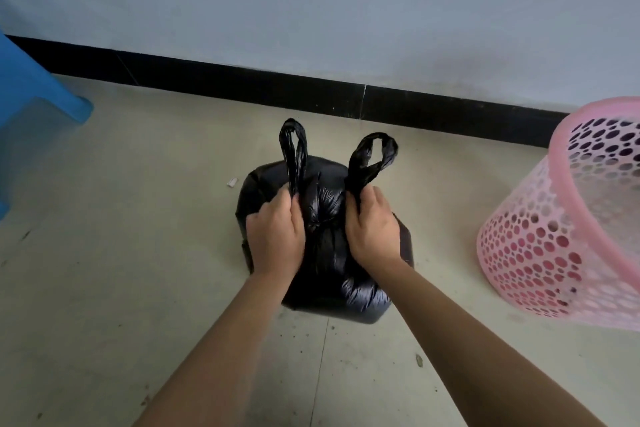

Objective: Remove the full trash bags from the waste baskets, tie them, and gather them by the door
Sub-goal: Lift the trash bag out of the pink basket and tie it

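Forearms (pixel 214 357) cut off — left hand (pixel 275 236), right hand (pixel 372 232) grip trash bag (pixel 325 208) loops (pixel 360 168).

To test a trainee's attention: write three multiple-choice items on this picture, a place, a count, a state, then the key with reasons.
1. Where is the pink basket relative to the black bag? A. right of it, apart. B. around it. C. left of it, touching.
2. How many handle loops stand up from the bag? A. one. B. two. C. four.
3. How is the bag held? A. untouched. B. by one hand only. C. each hand grips one loop.
Key: 1 A, basket at right, bare floor between; 2 B, one loop rises above each hand; 3 C, left hand and right hand each grip a loop's base.
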`<state>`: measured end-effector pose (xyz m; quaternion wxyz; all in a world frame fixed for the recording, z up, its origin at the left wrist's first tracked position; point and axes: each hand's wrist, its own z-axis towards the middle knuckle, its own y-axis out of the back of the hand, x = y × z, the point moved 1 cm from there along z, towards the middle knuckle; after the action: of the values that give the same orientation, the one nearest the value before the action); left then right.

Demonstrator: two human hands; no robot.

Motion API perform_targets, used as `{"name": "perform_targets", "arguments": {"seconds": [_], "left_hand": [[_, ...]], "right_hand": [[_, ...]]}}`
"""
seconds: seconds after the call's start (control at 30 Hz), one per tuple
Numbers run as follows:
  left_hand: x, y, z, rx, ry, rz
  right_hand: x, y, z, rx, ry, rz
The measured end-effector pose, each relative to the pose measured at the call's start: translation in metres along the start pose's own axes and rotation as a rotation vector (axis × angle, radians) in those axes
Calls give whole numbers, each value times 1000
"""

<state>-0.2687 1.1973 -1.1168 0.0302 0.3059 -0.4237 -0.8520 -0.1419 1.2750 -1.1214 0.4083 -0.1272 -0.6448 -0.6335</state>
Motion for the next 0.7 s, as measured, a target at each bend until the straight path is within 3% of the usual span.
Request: {"name": "perform_targets", "arguments": {"seconds": [0.1,0.33,0.5,0.6,0.7], "left_hand": [[16,-10,-2,-3,48,48],[25,-33,2,154,120,125],[25,-43,-10,381,264,133],[22,-41,-12,421,297,133],[23,-33,-13,384,337,-30]], "right_hand": [[-4,-15,4,22,39,-101],[-17,-26,16,8,-12,-44],[-16,-17,20,38,-63,13],[-15,-16,12,16,-11,-67],[-19,-19,4,41,65,-270]]}}
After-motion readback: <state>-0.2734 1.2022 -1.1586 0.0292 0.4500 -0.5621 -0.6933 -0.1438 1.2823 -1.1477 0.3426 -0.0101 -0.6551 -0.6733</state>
